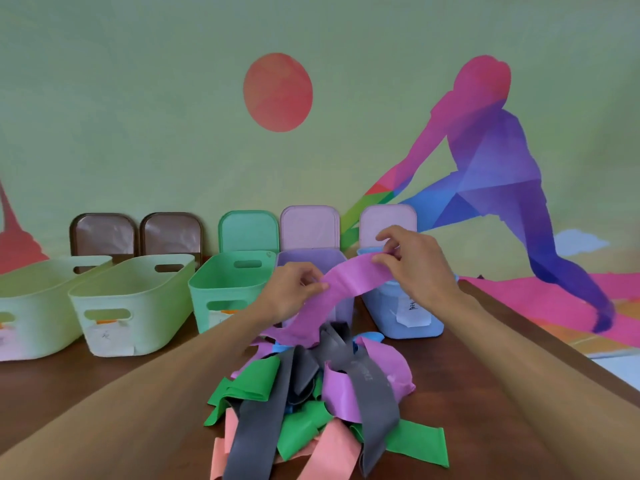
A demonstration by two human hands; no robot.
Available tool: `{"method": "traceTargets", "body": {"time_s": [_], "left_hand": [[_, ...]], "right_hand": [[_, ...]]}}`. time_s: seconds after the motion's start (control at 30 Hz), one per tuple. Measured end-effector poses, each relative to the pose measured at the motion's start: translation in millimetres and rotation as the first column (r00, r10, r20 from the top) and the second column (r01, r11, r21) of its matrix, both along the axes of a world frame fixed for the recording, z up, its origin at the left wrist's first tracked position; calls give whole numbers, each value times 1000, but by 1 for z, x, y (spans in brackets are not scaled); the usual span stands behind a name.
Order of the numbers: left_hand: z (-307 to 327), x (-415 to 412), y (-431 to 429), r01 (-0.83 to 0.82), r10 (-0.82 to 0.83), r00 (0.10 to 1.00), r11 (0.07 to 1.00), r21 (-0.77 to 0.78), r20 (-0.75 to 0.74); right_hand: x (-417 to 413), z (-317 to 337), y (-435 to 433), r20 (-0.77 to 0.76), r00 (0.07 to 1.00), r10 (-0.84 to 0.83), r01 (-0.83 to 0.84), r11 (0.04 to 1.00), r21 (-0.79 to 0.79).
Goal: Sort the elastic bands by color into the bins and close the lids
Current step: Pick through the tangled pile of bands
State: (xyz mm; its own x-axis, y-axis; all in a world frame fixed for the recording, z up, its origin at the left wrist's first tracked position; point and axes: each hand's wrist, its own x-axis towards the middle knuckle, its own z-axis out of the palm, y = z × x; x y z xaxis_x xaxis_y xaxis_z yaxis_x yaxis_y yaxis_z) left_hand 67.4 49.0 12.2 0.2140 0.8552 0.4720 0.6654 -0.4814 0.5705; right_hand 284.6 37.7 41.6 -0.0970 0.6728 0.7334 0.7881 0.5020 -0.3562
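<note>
Sorting looks barely started: the left hand (294, 289) and right hand (415, 265) each keep a pinching grip on one purple band (349, 277) raised before the purple bin (311, 261), the mixed pile (318, 393) covers the tabletop (104, 393), and all lids (248, 230) stand off.

Pale green wall (156, 109) — red disc (278, 92), purple athlete silhouette (498, 174) — behind brown table (104, 379).
</note>
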Motion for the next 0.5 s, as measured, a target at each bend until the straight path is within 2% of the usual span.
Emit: {"method": "traceTargets", "body": {"time_s": [0.1,0.27,0.4,0.5], "left_hand": [[20,-15,-18,-7,6,999,999,33,33],[40,-54,-56,-77,79,995,996,39,-56],[40,-95,-92,-125,123,992,991,-40,-42],[34,-128,-122,-123,126,992,986,-109,13]], "right_hand": [[-12,8,-3,-33,999,4,-2,999,51],[-47,16,-12,-5,1000,28,-28,999,42],[-84,13,-31,210,977,-28,27,1000,8],[-111,4,-44,438,889,-130,135,991,19]]}}
